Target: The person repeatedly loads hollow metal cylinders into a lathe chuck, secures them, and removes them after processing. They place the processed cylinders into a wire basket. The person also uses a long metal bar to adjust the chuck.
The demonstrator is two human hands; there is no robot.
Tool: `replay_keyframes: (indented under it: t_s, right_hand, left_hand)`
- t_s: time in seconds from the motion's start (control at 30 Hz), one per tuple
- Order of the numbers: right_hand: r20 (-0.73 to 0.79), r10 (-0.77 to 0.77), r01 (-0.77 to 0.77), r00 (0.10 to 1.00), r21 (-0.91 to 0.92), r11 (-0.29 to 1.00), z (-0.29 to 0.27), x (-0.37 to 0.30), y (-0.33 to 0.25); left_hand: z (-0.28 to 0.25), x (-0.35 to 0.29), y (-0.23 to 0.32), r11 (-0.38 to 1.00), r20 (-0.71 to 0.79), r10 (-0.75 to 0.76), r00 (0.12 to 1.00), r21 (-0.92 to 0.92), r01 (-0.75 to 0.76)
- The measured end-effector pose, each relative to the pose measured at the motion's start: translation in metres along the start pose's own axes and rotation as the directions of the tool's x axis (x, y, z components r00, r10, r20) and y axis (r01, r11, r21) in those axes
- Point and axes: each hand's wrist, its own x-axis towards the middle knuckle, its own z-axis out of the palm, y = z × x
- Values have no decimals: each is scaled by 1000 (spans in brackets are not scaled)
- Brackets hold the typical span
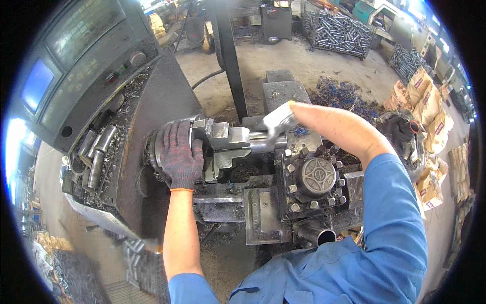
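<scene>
My left hand [179, 154], in a dark grey and red knit glove, rests on the rim of the lathe chuck [156, 156], its fingers laid out over the top. Stepped metal jaws [229, 136] stick out from the chuck beside it. Between the jaws and the tool post sits a smooth metal cylinder [268, 145]. Over that cylinder is my right hand [277, 121], in a white glove; motion blurs its fingers, so their grip is unclear. Just to the right of the cylinder stands the bolted tool post [316, 177] with its round cap.
On the left, a chip-covered ledge carries metal cylinders [101, 157] below the machine's lit screen [37, 85]. Blue and dark shavings [344, 99] lie on the floor beyond the lathe. Paper sacks [430, 116] stand at the right; a wire crate of metal parts [339, 33] is farther back.
</scene>
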Motion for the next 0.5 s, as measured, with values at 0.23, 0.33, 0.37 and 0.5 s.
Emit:
replay_keyframes:
  t_s: [0.23,0.33,0.37,0.5]
  right_hand:
    - [-522,-69,-182,850,-415,892,31,-67,27]
    - [-800,85,-199,594,-44,979,48,-134,46]
    - [-899,59,59,433,94,994,53,-154,45]
    - [-994,74,13,85,75,997,72,-216,-14]
  left_hand:
    - [-8,3,5,999,11,4,1000,37,-5]
    - [-8,2,6,999,1,-8,1000,32,8]
    - [-7,2,6,999,10,-14,1000,29,14]
    - [-14,10,5,999,100,-43,994,-24,46]
